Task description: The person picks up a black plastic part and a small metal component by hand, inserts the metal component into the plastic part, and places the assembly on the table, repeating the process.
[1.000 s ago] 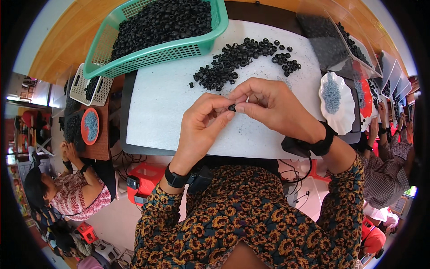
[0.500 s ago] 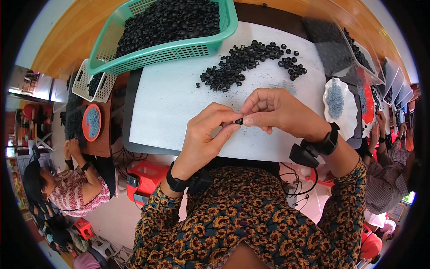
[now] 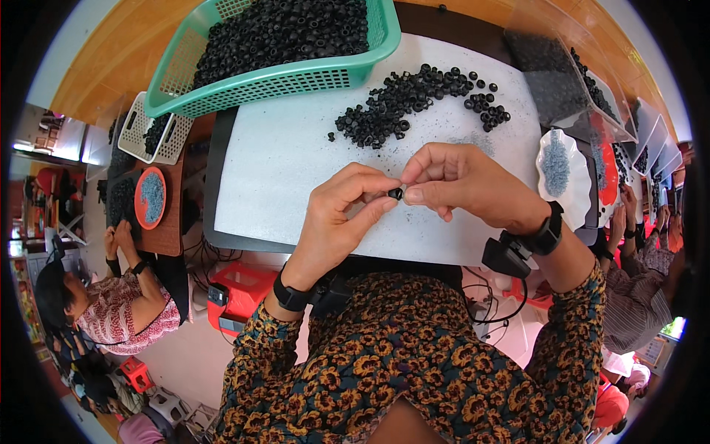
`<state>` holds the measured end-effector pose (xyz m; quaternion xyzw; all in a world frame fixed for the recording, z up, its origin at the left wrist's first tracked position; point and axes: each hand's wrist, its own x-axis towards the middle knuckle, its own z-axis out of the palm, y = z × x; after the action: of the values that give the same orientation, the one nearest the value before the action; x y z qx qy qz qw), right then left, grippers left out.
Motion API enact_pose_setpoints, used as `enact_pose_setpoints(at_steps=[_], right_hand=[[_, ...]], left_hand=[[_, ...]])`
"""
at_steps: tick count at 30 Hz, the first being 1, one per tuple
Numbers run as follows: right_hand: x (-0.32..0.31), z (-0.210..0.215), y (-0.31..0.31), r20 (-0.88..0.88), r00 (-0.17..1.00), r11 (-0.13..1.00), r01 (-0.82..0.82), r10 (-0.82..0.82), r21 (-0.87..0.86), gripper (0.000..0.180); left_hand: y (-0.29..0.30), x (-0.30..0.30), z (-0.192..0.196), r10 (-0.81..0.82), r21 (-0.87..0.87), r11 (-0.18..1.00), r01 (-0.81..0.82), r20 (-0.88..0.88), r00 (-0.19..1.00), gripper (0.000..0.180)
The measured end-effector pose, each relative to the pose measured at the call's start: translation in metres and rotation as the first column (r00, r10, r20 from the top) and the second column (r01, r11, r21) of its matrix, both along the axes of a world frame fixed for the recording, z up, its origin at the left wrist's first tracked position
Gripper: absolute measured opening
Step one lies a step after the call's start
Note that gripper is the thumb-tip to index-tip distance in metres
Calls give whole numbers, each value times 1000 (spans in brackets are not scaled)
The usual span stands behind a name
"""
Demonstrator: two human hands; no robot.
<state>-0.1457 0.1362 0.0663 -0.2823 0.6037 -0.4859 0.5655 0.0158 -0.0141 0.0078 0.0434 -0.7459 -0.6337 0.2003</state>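
Between the thumb and fingers of my left hand (image 3: 342, 214) is a small black ring-shaped part (image 3: 396, 194), its hole facing up toward me. My right hand (image 3: 470, 185) is pinched closed right beside the part, thumb against forefinger. Whatever its fingertips hold is too small or hidden to tell. Both hands are above a white work sheet (image 3: 281, 163). Beyond them lies a loose heap of similar black parts (image 3: 384, 107). Some small bluish-grey pieces (image 3: 475, 140) are scattered on the sheet behind my right hand.
A green basket (image 3: 274, 96) full of black parts stands at the far left. To the right are a white scalloped dish (image 3: 573, 177) of bluish-grey pieces and a clear plastic bin (image 3: 569, 81). A co-worker (image 3: 122, 303) sits at left, near an orange dish (image 3: 140, 207).
The black part has turned between my fingers, so its open ring now shows more. My hands stay nearly in place. The whole view has shifted slightly.
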Motion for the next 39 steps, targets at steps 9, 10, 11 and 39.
enact_pose_setpoints(at_steps=[9, 10, 11, 39], right_hand=[[3, -10, 1, -145, 988, 999, 38, -42, -30, 26], [5, -10, 2, -145, 988, 999, 38, -42, -30, 26], [9, -11, 2, -172, 983, 997, 55, -64, -59, 24], [-18, -44, -35, -956, 274, 986, -96, -107, -138, 6]], left_hand=[[0, -1, 3, -24, 18, 1000, 23, 21, 1000, 21], [0, -1, 0, -32, 105, 994, 29, 34, 999, 21], [0, -1, -2, -43, 191, 981, 33, 45, 998, 20], [-3, 0, -2, 63, 329, 939, -95, 105, 992, 20]])
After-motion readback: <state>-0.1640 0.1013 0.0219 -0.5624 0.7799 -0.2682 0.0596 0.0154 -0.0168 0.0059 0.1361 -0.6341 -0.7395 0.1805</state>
